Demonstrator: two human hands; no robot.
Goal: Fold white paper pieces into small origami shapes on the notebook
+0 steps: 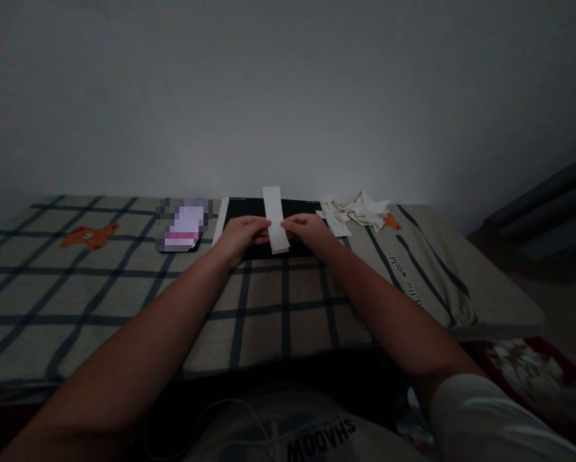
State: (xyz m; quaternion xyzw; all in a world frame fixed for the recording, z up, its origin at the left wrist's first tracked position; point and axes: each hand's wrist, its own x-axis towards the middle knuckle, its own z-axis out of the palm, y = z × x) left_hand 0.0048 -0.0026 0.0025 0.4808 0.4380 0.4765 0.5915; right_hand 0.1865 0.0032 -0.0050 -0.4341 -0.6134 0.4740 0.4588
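A folded strip of white paper [275, 215] stands lengthwise between my hands, its near end showing more than one layer. My left hand [243, 236] pinches its left edge between thumb and fingers. From the other side, my right hand [310, 231] pinches the right edge at about the same height. Beneath the strip lies a flat black board [249, 208], partly covered by my hands. A white sheet edge [220, 223] shows along the board's left side.
A phone [184, 224] with a lit, blurred screen lies to the left on the checked cloth [263, 314]. Crumpled paper scraps [362, 210] are heaped right of the board. A pale wall [278, 96] rises behind the table. Below at right, a red container [538, 366] holds more scraps.
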